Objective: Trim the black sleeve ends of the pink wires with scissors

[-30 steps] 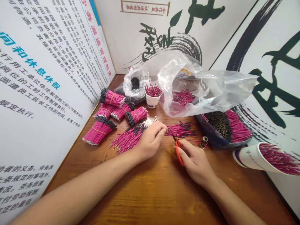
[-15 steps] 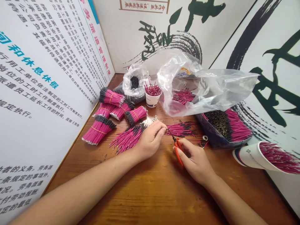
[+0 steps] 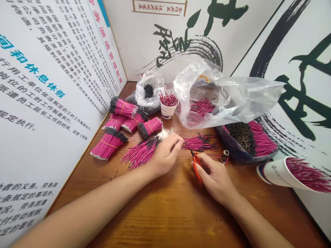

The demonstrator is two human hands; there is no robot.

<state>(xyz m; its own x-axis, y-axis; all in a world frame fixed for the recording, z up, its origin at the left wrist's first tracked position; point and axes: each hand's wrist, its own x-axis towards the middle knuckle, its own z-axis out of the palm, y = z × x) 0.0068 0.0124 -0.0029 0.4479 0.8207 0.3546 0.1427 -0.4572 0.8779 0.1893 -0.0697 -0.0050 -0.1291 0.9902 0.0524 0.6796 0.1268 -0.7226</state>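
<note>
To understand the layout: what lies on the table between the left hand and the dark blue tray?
In the head view, loose pink wires with black ends lie between the left hand and dark blue tray; a white ring lies near the tray.

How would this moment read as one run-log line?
left hand: fingertips pinched, held item unclear | right hand: gripping orange-handled pliers | beside left hand: loose pink wires | farther back: filled paper cup
</note>
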